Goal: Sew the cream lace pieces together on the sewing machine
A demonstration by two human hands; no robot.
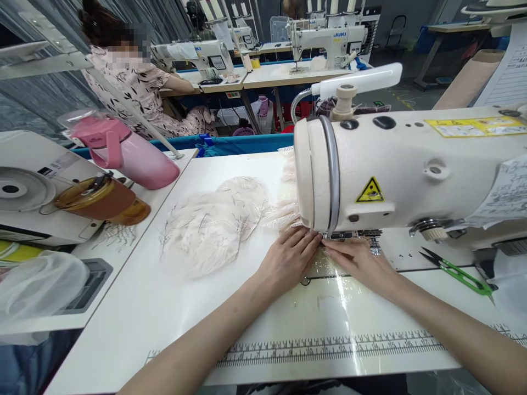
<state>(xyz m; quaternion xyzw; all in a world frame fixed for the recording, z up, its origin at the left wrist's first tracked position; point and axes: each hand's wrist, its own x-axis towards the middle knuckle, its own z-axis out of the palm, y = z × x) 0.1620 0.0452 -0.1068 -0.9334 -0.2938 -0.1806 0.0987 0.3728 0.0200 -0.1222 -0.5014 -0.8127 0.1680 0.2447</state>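
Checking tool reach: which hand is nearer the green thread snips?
Right. The right hand lies flat under the sewing machine head, with the green thread snips further to its right on the table. The left hand sits beyond it, farther from the snips.

Rows of sewing tables (288,77) behind
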